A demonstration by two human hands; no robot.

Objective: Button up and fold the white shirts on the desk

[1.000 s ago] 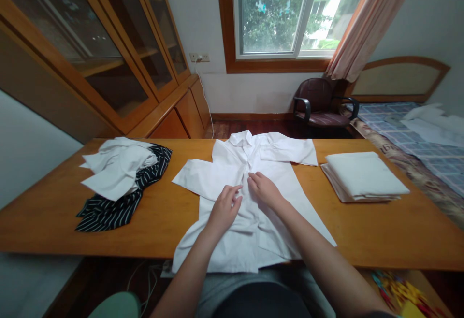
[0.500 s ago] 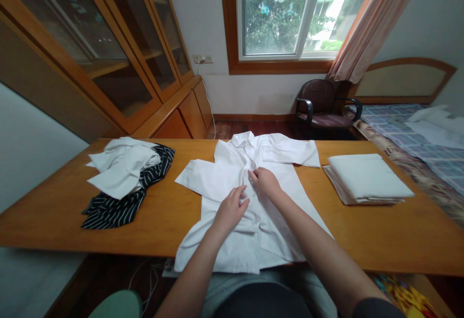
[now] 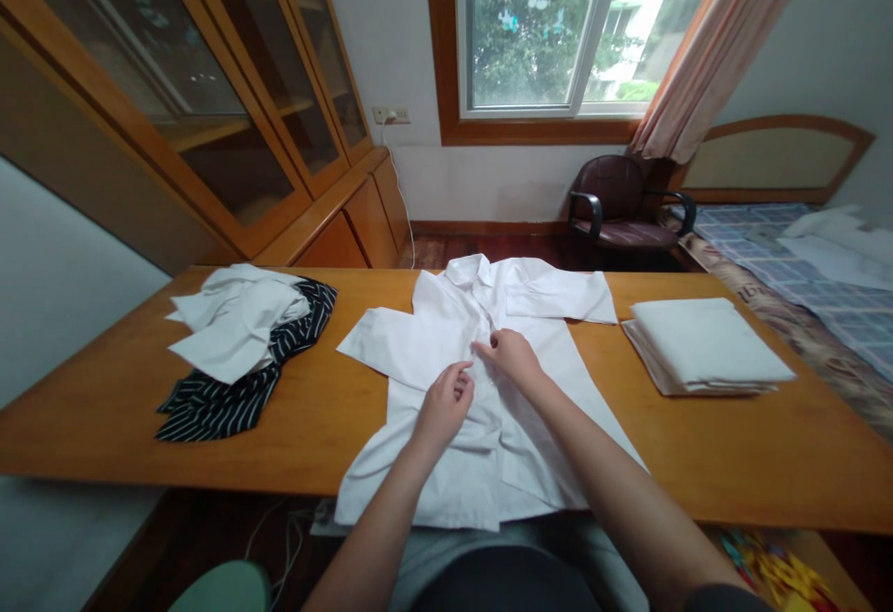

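On the table (image 3: 307, 417), the white shirt (image 3: 495, 431) lies before you, overhanging the near edge. Your left hand (image 3: 445, 405) curls loosely over its front; whether your right hand (image 3: 514, 355), fingers bent, pinches cloth, I can't tell. An uneven tug could wrinkle it or drag it off.

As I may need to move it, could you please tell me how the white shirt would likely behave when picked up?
The white shirt would probably be floppy, since soft wrinkles run across its front. It may be fairly light, as it lies thin and nearly flat. Its outspread sleeves might dangle.
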